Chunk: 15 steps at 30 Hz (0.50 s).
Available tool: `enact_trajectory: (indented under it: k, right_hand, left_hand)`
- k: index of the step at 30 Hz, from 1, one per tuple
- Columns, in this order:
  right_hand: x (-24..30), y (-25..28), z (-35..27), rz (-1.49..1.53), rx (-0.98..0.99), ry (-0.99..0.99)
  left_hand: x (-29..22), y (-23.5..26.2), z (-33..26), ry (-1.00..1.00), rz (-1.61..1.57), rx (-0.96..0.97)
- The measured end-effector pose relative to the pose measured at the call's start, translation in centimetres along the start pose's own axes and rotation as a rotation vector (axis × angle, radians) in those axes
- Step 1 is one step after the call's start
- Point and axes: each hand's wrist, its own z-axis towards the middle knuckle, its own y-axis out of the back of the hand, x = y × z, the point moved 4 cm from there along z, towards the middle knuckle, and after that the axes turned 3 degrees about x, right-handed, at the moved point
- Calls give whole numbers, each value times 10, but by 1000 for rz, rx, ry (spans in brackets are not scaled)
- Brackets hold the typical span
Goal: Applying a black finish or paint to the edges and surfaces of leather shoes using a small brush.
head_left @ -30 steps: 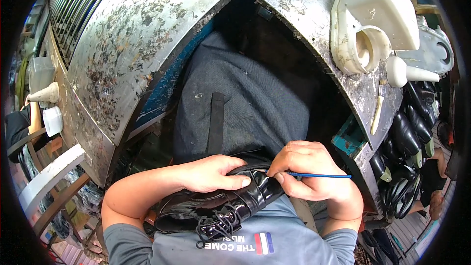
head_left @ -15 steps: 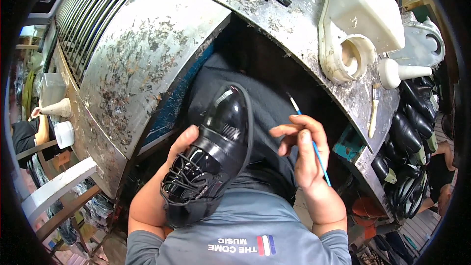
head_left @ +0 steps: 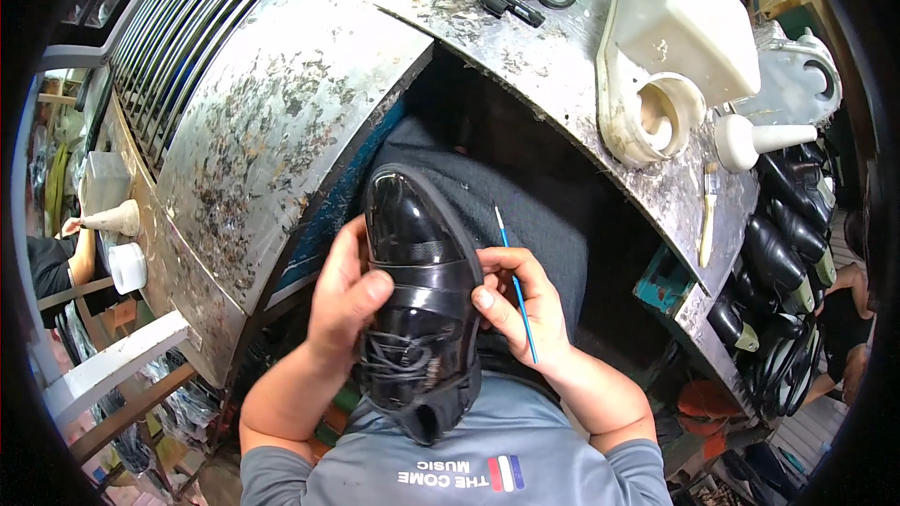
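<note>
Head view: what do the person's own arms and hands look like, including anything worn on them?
The left hand and right hand are bare, with no gloves or rings visible. The forearms are uncovered, with no watch or bracelet showing. Short, plain grey sleeves stop near the elbows.

A grey shirt (head_left: 553, 450) carries two rows of pale lettering (head_left: 443, 475); right of that lettering sits a red, white and blue striped mark (head_left: 506, 471). Short grey sleeves (head_left: 278, 476) flank the lettering, dark, denim-like lap cloth (head_left: 553, 215) spreads beyond it, and both hands (head_left: 527, 305) are bare.
</note>
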Motion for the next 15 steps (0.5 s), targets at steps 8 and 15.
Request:
enact_trajectory:
  k: [8,15]
  right_hand:
    - [18,-3,1,-252,119,207]
    - [18,14,4,-224,69,213]
  left_hand:
    - [-37,-19,12,171,270,-55]
    - [-34,-12,13,106,497,-112]
